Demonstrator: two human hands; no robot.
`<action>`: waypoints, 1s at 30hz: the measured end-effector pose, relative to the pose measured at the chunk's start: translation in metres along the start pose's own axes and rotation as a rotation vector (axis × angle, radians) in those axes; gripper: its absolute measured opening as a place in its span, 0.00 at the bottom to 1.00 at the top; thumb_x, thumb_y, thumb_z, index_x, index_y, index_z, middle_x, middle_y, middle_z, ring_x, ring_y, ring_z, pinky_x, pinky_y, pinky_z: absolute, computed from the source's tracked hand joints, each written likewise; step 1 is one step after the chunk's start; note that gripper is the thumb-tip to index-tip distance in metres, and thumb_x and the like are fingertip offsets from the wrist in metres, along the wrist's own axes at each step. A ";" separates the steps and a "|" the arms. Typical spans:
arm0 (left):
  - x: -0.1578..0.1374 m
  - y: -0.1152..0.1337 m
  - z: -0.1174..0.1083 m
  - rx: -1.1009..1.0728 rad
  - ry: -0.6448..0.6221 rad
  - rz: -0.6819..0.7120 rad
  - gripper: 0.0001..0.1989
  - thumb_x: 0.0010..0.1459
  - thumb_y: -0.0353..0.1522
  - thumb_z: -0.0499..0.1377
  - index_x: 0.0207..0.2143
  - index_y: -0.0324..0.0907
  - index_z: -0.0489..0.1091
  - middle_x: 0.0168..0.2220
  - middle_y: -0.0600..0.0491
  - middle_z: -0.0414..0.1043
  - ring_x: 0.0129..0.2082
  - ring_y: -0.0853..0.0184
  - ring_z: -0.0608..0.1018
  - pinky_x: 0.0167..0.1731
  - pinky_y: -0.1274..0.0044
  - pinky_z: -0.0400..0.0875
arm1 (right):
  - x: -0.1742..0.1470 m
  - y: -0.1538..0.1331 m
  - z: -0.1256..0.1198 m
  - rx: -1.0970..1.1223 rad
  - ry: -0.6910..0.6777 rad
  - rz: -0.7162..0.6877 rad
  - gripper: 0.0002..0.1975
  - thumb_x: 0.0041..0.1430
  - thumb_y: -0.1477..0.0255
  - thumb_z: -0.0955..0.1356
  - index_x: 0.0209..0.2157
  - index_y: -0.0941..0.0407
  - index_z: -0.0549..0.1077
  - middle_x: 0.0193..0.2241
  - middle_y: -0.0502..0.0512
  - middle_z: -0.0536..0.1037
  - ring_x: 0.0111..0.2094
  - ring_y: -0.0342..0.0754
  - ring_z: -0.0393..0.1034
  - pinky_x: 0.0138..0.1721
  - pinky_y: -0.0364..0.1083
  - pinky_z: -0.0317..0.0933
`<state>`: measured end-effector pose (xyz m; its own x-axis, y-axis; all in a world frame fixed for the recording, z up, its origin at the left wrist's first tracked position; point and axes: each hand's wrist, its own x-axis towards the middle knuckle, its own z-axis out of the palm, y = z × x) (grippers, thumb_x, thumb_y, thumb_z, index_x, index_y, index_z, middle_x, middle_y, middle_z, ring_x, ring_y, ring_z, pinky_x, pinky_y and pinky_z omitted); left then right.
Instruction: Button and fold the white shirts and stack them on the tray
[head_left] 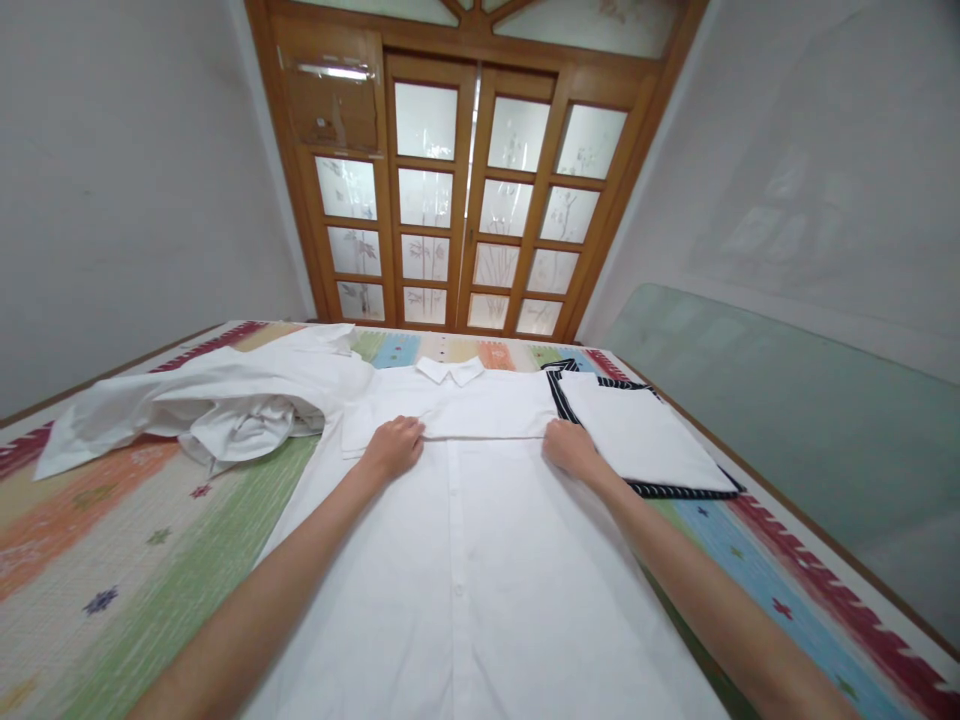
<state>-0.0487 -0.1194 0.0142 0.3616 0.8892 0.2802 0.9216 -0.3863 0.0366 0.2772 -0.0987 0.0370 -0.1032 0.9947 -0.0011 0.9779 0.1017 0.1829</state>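
A white collared shirt (510, 560) lies spread out, its button placket running down the middle toward me and its collar (450, 370) at the far end. Below the collar, a white cloth flap (480, 415) with a straight lower edge crosses the chest. My left hand (396, 446) is closed on the flap's lower edge, left of the placket. On the right end of that same edge, my right hand (571, 448) is also closed. The fingertips of both hands are partly hidden. I cannot tell whether the flap is the shirt's folded sleeves or another layer.
Rumpled white clothing (247, 400) lies at the left. On the right is a folded white garment (649, 430) with black striped cloth showing beneath. A striped, patterned cover (105, 540) lies under everything. Beyond are wood-framed glass doors (465, 200); a pale green panel (787, 400) lines the right wall.
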 end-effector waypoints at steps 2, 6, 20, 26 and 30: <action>-0.002 -0.001 0.002 -0.026 0.037 -0.041 0.13 0.60 0.26 0.52 0.44 0.42 0.72 0.53 0.45 0.72 0.53 0.59 0.73 0.50 0.70 0.70 | 0.008 -0.001 -0.004 0.025 0.042 0.039 0.16 0.64 0.77 0.59 0.42 0.67 0.77 0.42 0.73 0.78 0.47 0.56 0.74 0.46 0.47 0.62; -0.003 0.001 0.003 0.013 0.006 -0.086 0.14 0.62 0.24 0.50 0.46 0.42 0.71 0.49 0.46 0.74 0.49 0.61 0.76 0.47 0.72 0.70 | 0.031 -0.006 -0.005 0.111 0.173 0.084 0.18 0.65 0.74 0.59 0.48 0.68 0.74 0.49 0.75 0.74 0.53 0.56 0.69 0.52 0.48 0.58; -0.006 0.006 0.000 0.127 0.065 -0.052 0.12 0.61 0.29 0.52 0.31 0.38 0.74 0.31 0.44 0.75 0.39 0.58 0.75 0.37 0.69 0.68 | 0.106 -0.015 0.033 0.340 -0.007 0.137 0.33 0.69 0.62 0.52 0.66 0.71 0.52 0.68 0.74 0.48 0.69 0.60 0.40 0.66 0.53 0.38; -0.005 0.002 0.008 0.048 0.227 -0.216 0.12 0.62 0.31 0.50 0.34 0.39 0.73 0.35 0.44 0.73 0.41 0.58 0.73 0.41 0.69 0.69 | 0.119 -0.011 0.037 0.311 -0.018 0.129 0.34 0.69 0.61 0.52 0.67 0.71 0.48 0.68 0.74 0.46 0.69 0.61 0.40 0.66 0.53 0.38; -0.002 0.002 0.014 0.016 0.260 -0.251 0.11 0.55 0.30 0.55 0.41 0.39 0.71 0.47 0.42 0.72 0.49 0.56 0.71 0.50 0.67 0.67 | 0.132 -0.008 0.040 0.281 -0.010 0.106 0.32 0.70 0.61 0.51 0.68 0.67 0.49 0.68 0.72 0.48 0.69 0.59 0.41 0.66 0.54 0.38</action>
<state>-0.0456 -0.1189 0.0005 0.0777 0.8630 0.4992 0.9800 -0.1581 0.1207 0.2630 0.0321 -0.0036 0.0024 1.0000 -0.0062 0.9953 -0.0030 -0.0966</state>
